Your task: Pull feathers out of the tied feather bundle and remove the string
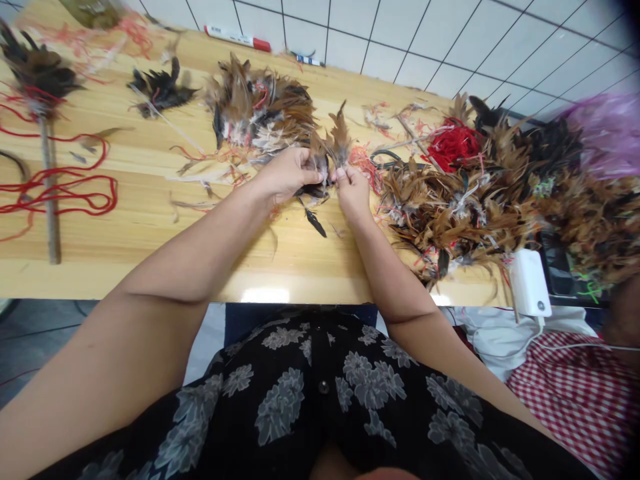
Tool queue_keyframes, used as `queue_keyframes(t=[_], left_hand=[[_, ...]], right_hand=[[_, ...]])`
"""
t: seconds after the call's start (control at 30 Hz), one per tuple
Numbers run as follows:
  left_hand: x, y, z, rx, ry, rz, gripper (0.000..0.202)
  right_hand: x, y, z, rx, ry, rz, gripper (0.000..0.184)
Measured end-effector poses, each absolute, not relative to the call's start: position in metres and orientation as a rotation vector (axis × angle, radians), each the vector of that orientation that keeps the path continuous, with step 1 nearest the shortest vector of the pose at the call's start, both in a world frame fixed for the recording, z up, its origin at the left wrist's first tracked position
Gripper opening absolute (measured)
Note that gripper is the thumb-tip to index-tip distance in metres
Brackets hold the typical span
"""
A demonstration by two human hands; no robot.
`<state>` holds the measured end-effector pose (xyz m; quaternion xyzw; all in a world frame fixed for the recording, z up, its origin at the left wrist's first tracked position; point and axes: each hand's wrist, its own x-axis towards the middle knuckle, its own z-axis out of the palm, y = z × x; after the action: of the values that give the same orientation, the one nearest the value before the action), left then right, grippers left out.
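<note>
My left hand (291, 175) pinches a small bunch of brown and dark feathers (319, 152) just over the table. Close beside it, my right hand (353, 189) grips the base of a brown feather (341, 138) between thumb and fingertips; the tips of both hands nearly meet. Beyond my left hand lies a heap of brown feathers (280, 107) with pale bases and bits of red string. A loose black feather (315, 223) rests below my hands. To the right spreads a larger pile of brown feathers (450, 207).
At left, a stick with dark feathers (47, 173) lies by loops of red cord (95, 193). A red string bundle (454, 145), a pink plastic bag (607, 133) and a white power bank (531, 283) are at right. A marker (237, 38) lies along the tiled wall.
</note>
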<state>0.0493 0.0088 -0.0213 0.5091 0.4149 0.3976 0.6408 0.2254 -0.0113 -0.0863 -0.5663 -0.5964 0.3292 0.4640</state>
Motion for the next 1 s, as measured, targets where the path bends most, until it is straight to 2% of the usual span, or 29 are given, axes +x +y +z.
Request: queue_keyframes(t=[0.3, 0.47, 0.7, 0.9, 1.0], left_hand=[[0.051, 0.01, -0.021, 1.073, 0.796, 0.962, 0.036], [0.053, 0.009, -0.025, 1.088, 0.889, 1.012, 0.039], [0.052, 0.014, -0.023, 1.058, 0.976, 1.179, 0.036], [0.06, 0.01, -0.025, 1.076, 1.094, 1.295, 0.036], [0.062, 0.005, -0.023, 1.14, 1.135, 1.301, 0.035]], right_hand=[[0.219, -0.014, -0.075, -1.483, -1.403, 0.817, 0.038], [0.217, -0.017, -0.071, -1.53, -1.426, 0.841, 0.035], [0.216, -0.018, -0.071, -1.471, -1.391, 0.899, 0.039], [0.214, -0.019, -0.067, -1.417, -1.282, 1.034, 0.051], [0.211, -0.023, -0.057, -1.404, -1.253, 1.106, 0.048]])
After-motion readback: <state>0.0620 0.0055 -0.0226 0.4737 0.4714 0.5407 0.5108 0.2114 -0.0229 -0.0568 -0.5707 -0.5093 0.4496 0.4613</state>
